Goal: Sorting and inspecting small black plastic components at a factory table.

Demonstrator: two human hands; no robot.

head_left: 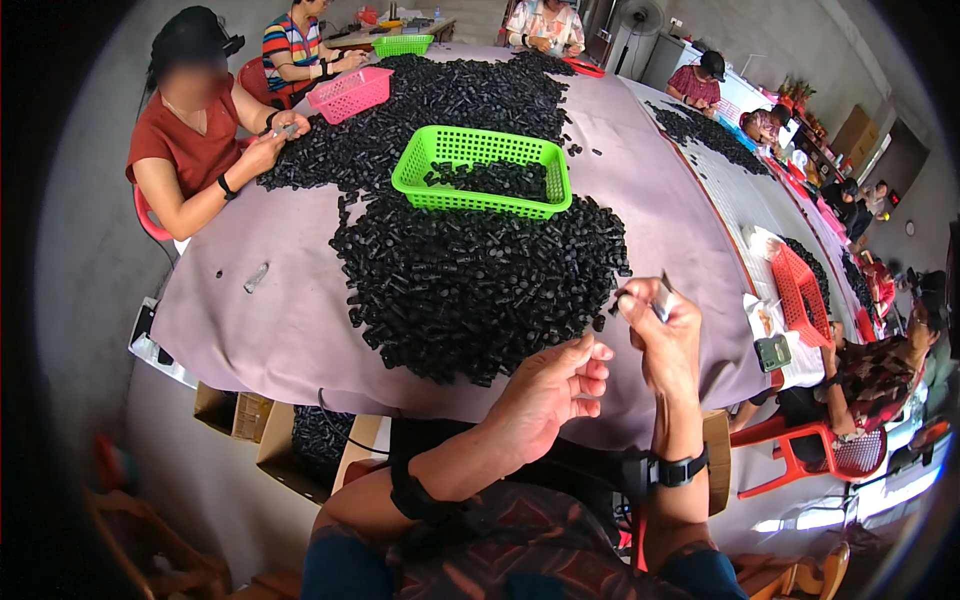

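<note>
A large heap of small black cylindrical pieces [480, 280] lies on the cloth-covered table [240, 325] in front of me. Just past the heap's right front edge, my right hand [665, 335] is closed around a small flat metal blade [662, 300] that sticks up from the fist. Something small and dark shows at its thumb and forefinger, perhaps one of the black pieces. My left hand [545, 395] is beside it, palm turned up, fingers loosely curled with nothing visible in them. Behind the heap, a green plastic basket [480, 200] holds some black pieces.
A pink basket [350, 95] stands farther left, near a person in a red top [190, 150] working at the table. Another heap [460, 100] spreads behind the green basket. A red basket [800, 290] and a phone [772, 352] are at right. Cardboard boxes [280, 450] sit below the table edge.
</note>
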